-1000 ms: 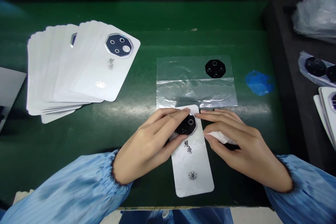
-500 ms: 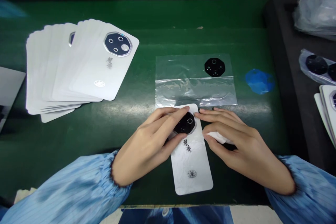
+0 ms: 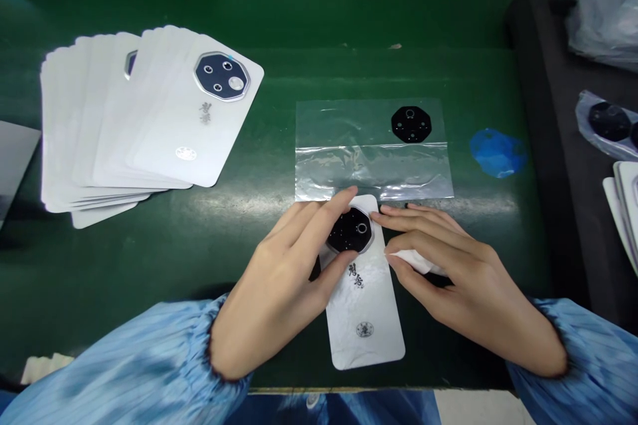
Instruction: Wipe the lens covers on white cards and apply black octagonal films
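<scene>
A white phone back cover (image 3: 366, 299) lies flat near the table's front edge, with dark lettering and a round emblem. Near its far end sits a black octagonal camera lens plate (image 3: 349, 231) in a silver rim. My left hand (image 3: 294, 272) grips the cover around this plate, thumb at the near rim and index finger past the far rim. A crumpled white wipe (image 3: 416, 260), partly hidden, is held in my right hand (image 3: 448, 265), closed on it. The right index fingertip touches the cover beside the plate's right corner.
Behind the cover lies a clear plastic bag (image 3: 343, 169) with another black lens plate (image 3: 411, 124) on it. Blue film (image 3: 497, 153) lies to the right. Fanned white covers (image 3: 164, 126) fill the left. A black tray (image 3: 553, 166) holds bagged lens plates and covers.
My left index finger has lifted off the lens plate and shifted toward its far rim, baring more of the plate. My right hand stays nearly where it was, and the view has shifted slightly.
</scene>
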The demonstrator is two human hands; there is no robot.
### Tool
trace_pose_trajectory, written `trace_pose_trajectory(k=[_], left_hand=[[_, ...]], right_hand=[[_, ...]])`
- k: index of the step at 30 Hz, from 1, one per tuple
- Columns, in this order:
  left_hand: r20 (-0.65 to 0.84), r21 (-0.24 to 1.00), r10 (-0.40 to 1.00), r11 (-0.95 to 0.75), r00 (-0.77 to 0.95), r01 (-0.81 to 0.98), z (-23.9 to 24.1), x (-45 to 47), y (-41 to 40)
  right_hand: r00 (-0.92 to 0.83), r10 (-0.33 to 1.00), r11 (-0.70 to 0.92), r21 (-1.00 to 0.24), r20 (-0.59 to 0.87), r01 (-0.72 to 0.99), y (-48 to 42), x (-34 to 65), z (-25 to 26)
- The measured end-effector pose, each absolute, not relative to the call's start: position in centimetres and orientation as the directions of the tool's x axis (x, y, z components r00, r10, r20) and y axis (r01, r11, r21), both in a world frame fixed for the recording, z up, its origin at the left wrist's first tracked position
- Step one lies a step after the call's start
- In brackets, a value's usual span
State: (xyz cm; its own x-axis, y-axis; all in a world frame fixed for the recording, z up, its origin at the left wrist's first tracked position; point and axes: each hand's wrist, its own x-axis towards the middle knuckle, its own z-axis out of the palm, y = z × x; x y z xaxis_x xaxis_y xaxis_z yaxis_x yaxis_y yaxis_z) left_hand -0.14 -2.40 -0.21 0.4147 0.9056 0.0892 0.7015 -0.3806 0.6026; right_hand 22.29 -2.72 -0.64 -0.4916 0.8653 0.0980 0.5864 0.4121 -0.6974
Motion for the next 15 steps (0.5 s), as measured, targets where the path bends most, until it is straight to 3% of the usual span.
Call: trace_pose_trajectory(k=[15], left_hand=[[0.074,0.581,0.924,-0.345,0.374,0.737,-0.07,0.4,-2.47]], right_hand=[[-0.496,0.863,0.423,-0.681,0.1,0.598,-2.74,22.08,-0.49]])
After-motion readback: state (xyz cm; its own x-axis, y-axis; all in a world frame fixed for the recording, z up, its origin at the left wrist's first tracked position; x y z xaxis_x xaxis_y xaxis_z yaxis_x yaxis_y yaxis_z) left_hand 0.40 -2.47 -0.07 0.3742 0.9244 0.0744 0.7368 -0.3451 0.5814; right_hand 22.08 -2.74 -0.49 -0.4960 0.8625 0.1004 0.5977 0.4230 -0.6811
